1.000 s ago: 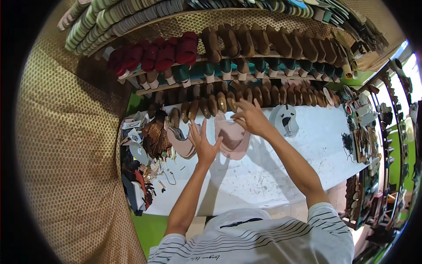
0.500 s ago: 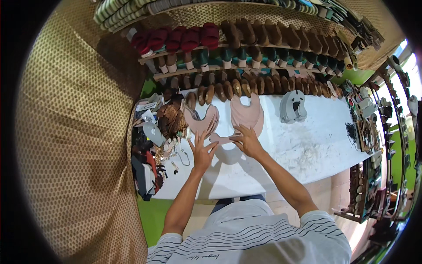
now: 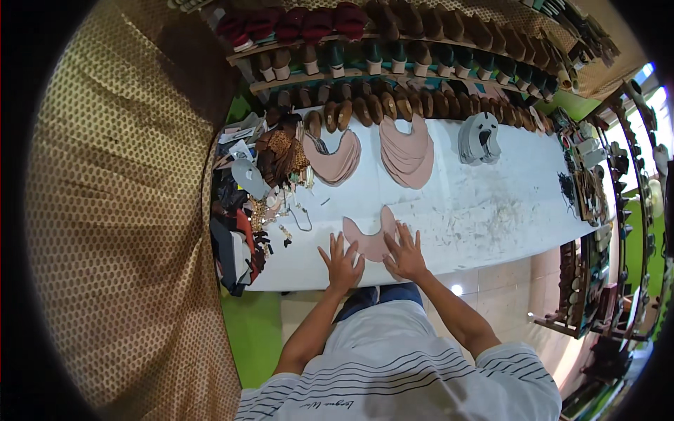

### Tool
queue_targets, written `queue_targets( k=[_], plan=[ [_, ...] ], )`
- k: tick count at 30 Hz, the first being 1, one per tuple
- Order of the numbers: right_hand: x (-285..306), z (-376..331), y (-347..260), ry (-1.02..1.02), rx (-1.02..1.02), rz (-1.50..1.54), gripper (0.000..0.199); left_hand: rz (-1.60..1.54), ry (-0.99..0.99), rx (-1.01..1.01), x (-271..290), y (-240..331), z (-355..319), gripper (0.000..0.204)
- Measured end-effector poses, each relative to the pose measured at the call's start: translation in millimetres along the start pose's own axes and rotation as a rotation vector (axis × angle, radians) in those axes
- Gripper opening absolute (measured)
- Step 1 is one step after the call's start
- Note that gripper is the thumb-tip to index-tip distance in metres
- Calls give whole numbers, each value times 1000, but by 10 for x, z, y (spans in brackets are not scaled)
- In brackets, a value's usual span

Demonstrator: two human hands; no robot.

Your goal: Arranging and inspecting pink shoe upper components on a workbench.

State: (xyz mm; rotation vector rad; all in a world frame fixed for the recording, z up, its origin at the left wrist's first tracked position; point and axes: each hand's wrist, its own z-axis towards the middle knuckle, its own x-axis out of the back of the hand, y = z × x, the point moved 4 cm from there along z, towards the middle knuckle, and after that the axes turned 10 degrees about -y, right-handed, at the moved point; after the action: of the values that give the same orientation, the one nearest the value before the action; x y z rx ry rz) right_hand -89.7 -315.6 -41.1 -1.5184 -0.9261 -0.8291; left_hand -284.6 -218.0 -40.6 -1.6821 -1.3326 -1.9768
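Note:
A single pink U-shaped shoe-upper piece point(image 3: 372, 243) lies on the white table, its curved side toward me. My left hand point(image 3: 342, 268) is at its left edge, fingers spread and thumb by the lower curve. On the other side my right hand point(image 3: 406, 255) has its fingers spread at the piece's right edge, the thumb by the curve. Neither hand grips it. Farther back are two stacks of similar pink pieces, a left stack point(image 3: 335, 163) and a right stack point(image 3: 407, 156). A stack of grey cut pieces point(image 3: 479, 139) is at the back right.
Scraps, brown patterned material point(image 3: 283, 147) and small gold parts point(image 3: 258, 209) crowd the table's left end. Rows of brown shoes point(image 3: 375, 109) line the back, below shelves of more footwear. Tools and cut parts point(image 3: 588, 172) fill the right end. A patterned curtain point(image 3: 126, 231) hangs at left.
The single pink piece has come from beside the stacks, held between both hands, to the near part of the table. Both hands have drawn back toward me and opened. The view has shifted somewhat.

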Motion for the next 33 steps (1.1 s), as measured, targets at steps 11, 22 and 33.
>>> queue_targets(
  k=[11,22,33],
  plan=[
    [-34,193,142,-153,-277,-109,102,37,82,157,238,-227,162,57],
    [-54,238,142,-198,-290,-125,105,223,93,559,660,-1171,754,36],
    [181,321,255,-18,-371,167,83,-193,389,396,1075,-697,614,13]
  ],
)
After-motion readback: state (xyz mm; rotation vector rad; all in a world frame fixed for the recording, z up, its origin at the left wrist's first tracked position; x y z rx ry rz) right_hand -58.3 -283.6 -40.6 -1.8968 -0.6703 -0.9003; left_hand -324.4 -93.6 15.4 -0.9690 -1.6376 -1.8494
